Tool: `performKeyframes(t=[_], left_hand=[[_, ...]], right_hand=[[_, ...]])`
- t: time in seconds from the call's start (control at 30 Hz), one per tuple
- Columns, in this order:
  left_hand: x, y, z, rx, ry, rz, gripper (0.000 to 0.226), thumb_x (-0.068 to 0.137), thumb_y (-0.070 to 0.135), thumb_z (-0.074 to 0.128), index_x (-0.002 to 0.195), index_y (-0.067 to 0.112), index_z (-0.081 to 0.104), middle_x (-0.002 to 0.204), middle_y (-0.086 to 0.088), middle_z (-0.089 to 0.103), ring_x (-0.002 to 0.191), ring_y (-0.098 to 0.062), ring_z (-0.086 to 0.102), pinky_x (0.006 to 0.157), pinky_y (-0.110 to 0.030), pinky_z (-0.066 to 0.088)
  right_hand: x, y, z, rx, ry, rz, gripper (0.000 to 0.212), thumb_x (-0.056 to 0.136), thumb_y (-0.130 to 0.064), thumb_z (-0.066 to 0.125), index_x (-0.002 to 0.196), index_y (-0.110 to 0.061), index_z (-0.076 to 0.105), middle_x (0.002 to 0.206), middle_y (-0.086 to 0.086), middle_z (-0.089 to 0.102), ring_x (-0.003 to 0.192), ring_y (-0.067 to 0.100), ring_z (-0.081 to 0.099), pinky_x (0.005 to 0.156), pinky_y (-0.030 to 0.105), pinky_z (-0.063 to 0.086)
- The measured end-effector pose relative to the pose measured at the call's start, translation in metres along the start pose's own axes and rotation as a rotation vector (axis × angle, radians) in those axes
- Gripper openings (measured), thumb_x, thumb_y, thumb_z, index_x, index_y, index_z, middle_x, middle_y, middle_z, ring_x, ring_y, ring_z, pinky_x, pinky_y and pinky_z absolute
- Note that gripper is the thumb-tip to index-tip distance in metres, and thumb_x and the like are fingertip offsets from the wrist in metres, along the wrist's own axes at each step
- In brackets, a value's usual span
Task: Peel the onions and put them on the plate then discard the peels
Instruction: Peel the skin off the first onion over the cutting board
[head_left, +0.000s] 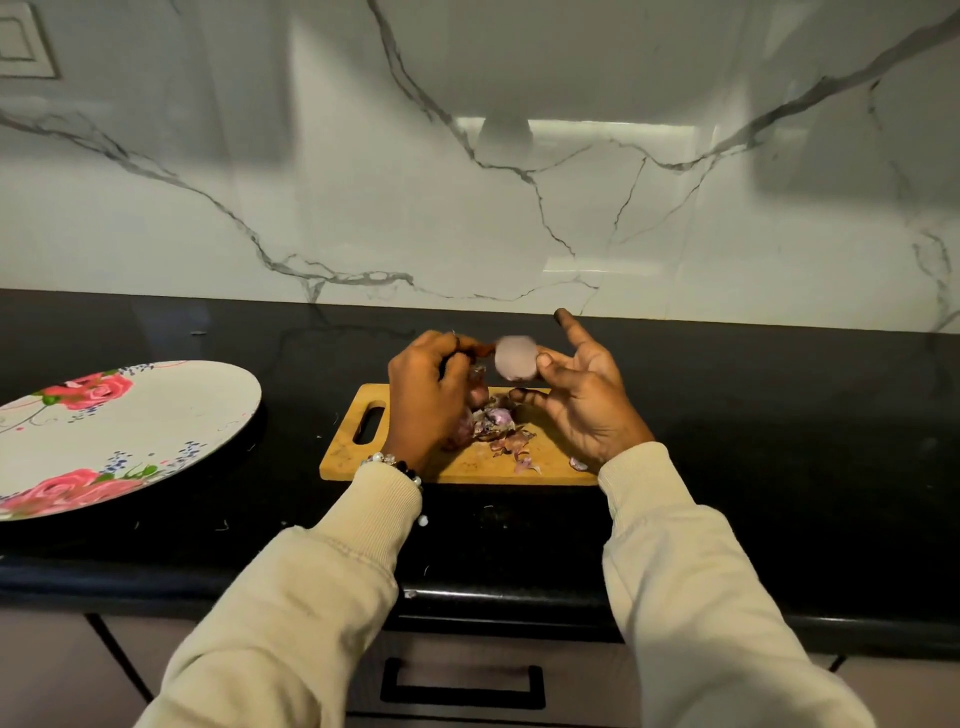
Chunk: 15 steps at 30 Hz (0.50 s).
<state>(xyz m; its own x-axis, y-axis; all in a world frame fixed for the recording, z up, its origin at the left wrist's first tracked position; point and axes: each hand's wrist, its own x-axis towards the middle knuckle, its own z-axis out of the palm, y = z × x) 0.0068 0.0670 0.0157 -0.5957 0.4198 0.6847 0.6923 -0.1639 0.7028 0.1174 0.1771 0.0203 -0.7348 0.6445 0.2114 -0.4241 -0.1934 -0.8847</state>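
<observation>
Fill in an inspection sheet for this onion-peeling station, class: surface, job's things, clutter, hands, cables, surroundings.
Surface: black counter, with a wooden board on it.
Job's things: pale peeled onion held above the board; floral plate at left, no onions on it; peels piled on the board.
Clutter: small scraps on the counter around the board.
Hands: left hand pinches a dark peel strip at the onion; right hand holds the onion at its fingers, the other fingers spread.
Cables: nothing seen.
Surroundings: marble wall behind; drawer handle below.
</observation>
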Motion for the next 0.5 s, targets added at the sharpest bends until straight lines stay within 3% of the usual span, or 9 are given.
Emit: performKeyframes(t=[0.13,0.23,0.3,0.43,0.5], left_hand=[[0.002,-0.009,0.002,0.081,-0.048,0.115,0.022,0.089,0.001,0.052,0.089,0.004,0.074,0.092,-0.008,0.068,0.072,0.005,0.062,0.066,-0.005,0.044],[0.002,-0.016,0.005,0.075,-0.088,0.077,0.024,0.089,0.024,0.057,0.092,0.009,0.075,0.094,-0.001,0.068,0.081,-0.011,0.065,0.076,-0.034,0.055],[0.003,-0.018,0.006,0.143,-0.116,0.072,0.021,0.089,0.029,0.066,0.096,0.012,0.076,0.096,-0.001,0.071,0.090,-0.018,0.064,0.082,-0.044,0.052],[0.001,-0.015,0.005,0.159,-0.169,0.050,0.019,0.088,0.029,0.070,0.102,0.017,0.077,0.097,0.003,0.073,0.099,-0.017,0.059,0.087,-0.036,0.048],[0.000,-0.009,0.004,0.083,-0.173,0.005,0.016,0.087,0.024,0.070,0.100,0.018,0.078,0.095,0.006,0.072,0.098,-0.010,0.059,0.083,-0.023,0.047]], right_hand=[[-0.002,-0.002,0.002,0.008,0.022,-0.005,0.072,0.097,0.010,0.042,0.157,-0.020,0.015,0.098,0.012,0.072,0.080,0.022,0.074,0.065,0.038,0.060],[-0.001,-0.003,0.001,0.009,0.041,-0.016,0.072,0.098,0.009,0.043,0.157,-0.021,0.016,0.089,0.006,0.076,0.079,0.021,0.074,0.066,0.036,0.060],[-0.001,-0.004,0.001,0.010,0.042,-0.019,0.072,0.098,0.008,0.044,0.157,-0.021,0.015,0.089,0.005,0.076,0.082,0.022,0.073,0.069,0.037,0.060],[-0.001,-0.002,0.002,0.007,0.001,-0.013,0.073,0.097,0.011,0.043,0.157,-0.019,0.013,0.094,0.009,0.074,0.082,0.019,0.074,0.071,0.034,0.061],[-0.002,0.000,0.003,-0.026,-0.029,-0.013,0.076,0.097,0.011,0.044,0.158,-0.018,0.010,0.104,0.014,0.070,0.084,0.019,0.074,0.072,0.032,0.061]])
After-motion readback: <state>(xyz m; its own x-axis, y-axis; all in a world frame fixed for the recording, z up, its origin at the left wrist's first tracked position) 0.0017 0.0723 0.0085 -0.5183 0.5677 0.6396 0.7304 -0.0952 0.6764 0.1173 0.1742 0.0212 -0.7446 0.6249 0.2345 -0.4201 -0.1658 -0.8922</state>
